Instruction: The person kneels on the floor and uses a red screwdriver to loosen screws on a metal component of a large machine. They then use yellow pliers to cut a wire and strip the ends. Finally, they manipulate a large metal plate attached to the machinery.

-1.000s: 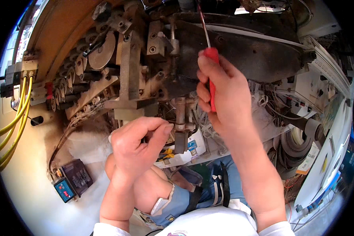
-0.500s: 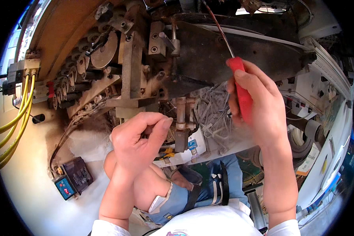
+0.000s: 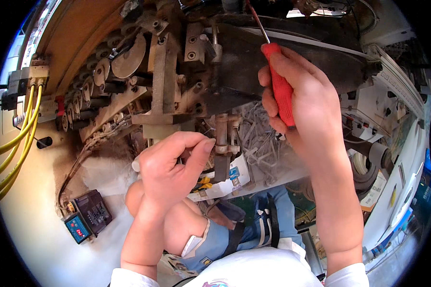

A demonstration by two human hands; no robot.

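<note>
R hand (image 3: 313, 93) + red screwdriver (image 3: 281, 91) shifted up-left vs. prev. frame, gripping it; prob. mid-use. L hand (image 3: 170, 167) closed, can't tell contents.

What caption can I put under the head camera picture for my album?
Right hand gripping a red-handled tool over a grimy metal machine, left hand curled nearby.

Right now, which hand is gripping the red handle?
The right hand, wrapped around the red handle; the left hand is curled, well apart from it.
</note>
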